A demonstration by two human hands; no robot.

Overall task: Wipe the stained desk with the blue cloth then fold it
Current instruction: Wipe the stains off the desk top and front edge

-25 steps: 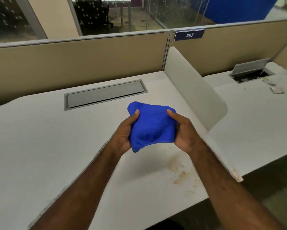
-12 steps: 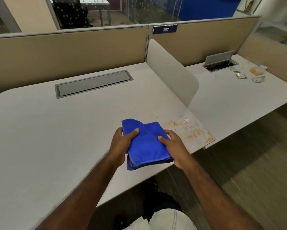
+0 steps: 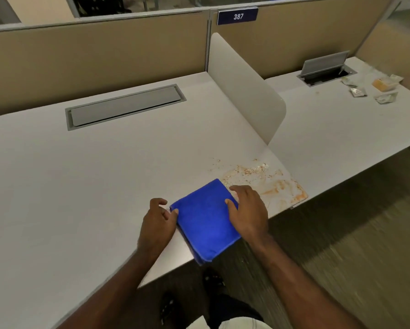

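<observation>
The blue cloth (image 3: 205, 224) lies folded into a thick rectangle on the grey desk (image 3: 92, 174), its near corner hanging over the front edge. My left hand (image 3: 157, 224) is at the cloth's left corner with the thumb pressed on it and the fingers curled. On the cloth's right side rests my right hand (image 3: 249, 214), thumb on top and fingers along the edge. An orange-brown stain (image 3: 270, 184) with crumbs covers the desk's front right corner, just beyond my right hand.
A white rounded divider (image 3: 244, 91) separates this desk from the neighbouring desk (image 3: 329, 129). That desk carries wrappers and a small tub (image 3: 384, 89) and an open cable hatch (image 3: 325, 67). A closed cable flap (image 3: 125, 106) sits at the back, with beige partitions behind it.
The cloth has come down from mid-air onto the desk near the front edge and lies flat. My view has pulled back and the stained corner is in full sight.
</observation>
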